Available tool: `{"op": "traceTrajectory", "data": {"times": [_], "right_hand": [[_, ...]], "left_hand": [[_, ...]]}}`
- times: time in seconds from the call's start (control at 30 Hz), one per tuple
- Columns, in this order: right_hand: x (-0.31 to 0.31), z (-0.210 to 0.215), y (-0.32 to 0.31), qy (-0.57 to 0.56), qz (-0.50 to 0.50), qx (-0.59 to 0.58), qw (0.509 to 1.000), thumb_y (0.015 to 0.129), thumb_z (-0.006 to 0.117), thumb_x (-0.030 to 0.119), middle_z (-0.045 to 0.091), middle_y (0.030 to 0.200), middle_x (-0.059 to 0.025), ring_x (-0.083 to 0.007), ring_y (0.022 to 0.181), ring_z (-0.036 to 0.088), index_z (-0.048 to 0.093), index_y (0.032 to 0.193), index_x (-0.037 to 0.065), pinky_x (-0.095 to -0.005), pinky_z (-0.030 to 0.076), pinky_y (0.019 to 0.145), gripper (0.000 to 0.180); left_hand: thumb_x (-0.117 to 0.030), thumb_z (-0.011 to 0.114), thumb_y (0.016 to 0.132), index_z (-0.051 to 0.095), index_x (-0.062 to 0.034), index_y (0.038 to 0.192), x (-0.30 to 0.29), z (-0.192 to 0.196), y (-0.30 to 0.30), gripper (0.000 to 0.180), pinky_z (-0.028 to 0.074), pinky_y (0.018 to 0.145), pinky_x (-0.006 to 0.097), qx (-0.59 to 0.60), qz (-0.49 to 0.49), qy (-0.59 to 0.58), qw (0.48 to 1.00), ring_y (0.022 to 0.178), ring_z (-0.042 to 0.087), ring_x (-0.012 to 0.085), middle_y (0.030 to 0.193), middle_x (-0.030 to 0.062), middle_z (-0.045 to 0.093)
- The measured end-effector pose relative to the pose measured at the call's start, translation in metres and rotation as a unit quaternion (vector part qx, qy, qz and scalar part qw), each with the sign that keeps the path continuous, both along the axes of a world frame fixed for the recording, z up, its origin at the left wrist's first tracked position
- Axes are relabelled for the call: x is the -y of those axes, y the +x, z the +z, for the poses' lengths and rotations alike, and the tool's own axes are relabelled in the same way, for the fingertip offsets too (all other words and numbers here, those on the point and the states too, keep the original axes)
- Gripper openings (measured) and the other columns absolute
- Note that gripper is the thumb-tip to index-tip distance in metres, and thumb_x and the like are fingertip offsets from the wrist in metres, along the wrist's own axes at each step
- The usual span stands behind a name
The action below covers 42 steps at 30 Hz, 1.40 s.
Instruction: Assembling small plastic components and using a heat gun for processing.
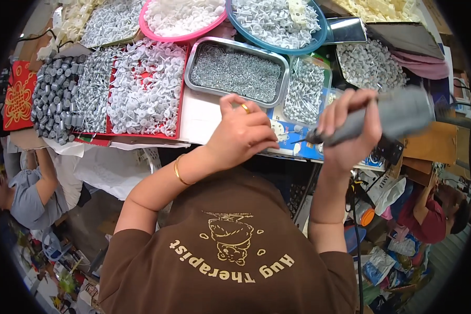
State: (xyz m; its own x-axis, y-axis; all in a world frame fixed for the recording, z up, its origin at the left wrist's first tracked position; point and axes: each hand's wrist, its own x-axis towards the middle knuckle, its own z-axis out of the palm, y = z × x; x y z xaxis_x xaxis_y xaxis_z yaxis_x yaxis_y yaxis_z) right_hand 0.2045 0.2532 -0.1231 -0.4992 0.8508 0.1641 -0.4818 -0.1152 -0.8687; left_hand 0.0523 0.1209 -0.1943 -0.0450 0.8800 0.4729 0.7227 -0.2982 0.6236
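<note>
My right hand (350,128) is wrapped round a grey electric screwdriver (395,115), slightly blurred, held almost level. Its dark, thin bit (300,141) points left toward a small white plastic piece (280,129) with holes in it. Beside that piece my left hand (244,131) is closed, fingers curled, its fingertips at the piece's left edge. Whether the bit touches the piece I cannot tell. Just beyond my left hand stands a metal tray (190,78) full of small screws.
A red tray (182,94) of white pieces and a pile of grey cylinders (55,99) lie left. Pink (143,23) and blue (323,26) basins stand at the back, with a phone-like dark slab (346,30). Co-workers sit left (34,201) and right (426,217).
</note>
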Motion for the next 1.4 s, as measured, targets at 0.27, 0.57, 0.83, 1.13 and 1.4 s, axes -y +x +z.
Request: {"op": "traceTrajectory", "data": {"times": [0.27,0.57,0.83,1.13,1.4], "right_hand": [[0.040,-0.002,-0.008,0.134,0.021,0.049,0.989,0.096,0.057,0.046,0.046,0.063,-0.0075,-0.0162,0.047,0.046,0.041,0.098,0.005,-0.0304,0.046,0.045,0.044],[0.038,-0.011,-0.011,0.172,0.026,0.106,0.979,0.093,0.062,0.045,0.044,0.063,-0.0063,-0.0143,0.050,0.044,0.041,0.092,0.006,-0.0273,0.044,0.046,0.045],[0.034,-0.013,-0.008,0.201,0.009,0.110,0.973,0.094,0.062,0.047,0.045,0.063,-0.0054,-0.0142,0.049,0.046,0.043,0.096,0.004,-0.0279,0.044,0.046,0.048],[0.025,-0.024,-0.032,0.177,0.016,0.099,0.979,0.096,0.057,0.037,0.044,0.063,-0.0071,-0.0135,0.046,0.042,0.042,0.092,0.004,-0.0276,0.042,0.043,0.037],[0.028,-0.029,-0.043,0.166,0.067,0.041,0.983,0.096,0.060,0.041,0.046,0.064,-0.0064,-0.0133,0.047,0.043,0.043,0.093,0.005,-0.0275,0.043,0.044,0.040]], "left_hand": [[-0.024,0.082,0.073,0.070,-0.0197,0.080,0.000,-0.005,0.010,0.014,0.029,0.092,0.043,-0.017,-0.015,0.002,1.000,0.086,0.059,0.0137,0.080,-0.0092,0.062],[-0.016,0.077,0.082,0.058,-0.0112,0.110,-0.006,-0.013,0.010,0.034,0.030,0.099,0.048,0.004,-0.033,-0.071,0.997,0.104,0.059,0.0240,0.104,0.0025,0.065],[-0.017,0.077,0.083,0.052,-0.0084,0.113,-0.007,-0.009,0.009,0.040,0.030,0.100,0.049,0.036,-0.034,-0.097,0.994,0.107,0.061,0.0258,0.104,0.0062,0.067],[-0.014,0.077,0.082,0.053,-0.0074,0.115,-0.006,-0.012,-0.001,0.042,0.029,0.099,0.047,0.094,-0.062,-0.145,0.983,0.109,0.060,0.0288,0.107,0.0100,0.066],[-0.028,0.082,0.078,0.061,-0.0133,0.106,0.035,-0.004,-0.019,0.038,0.026,0.098,0.049,0.001,0.086,-0.166,0.982,0.107,0.056,0.0249,0.103,0.0013,0.062]]}}
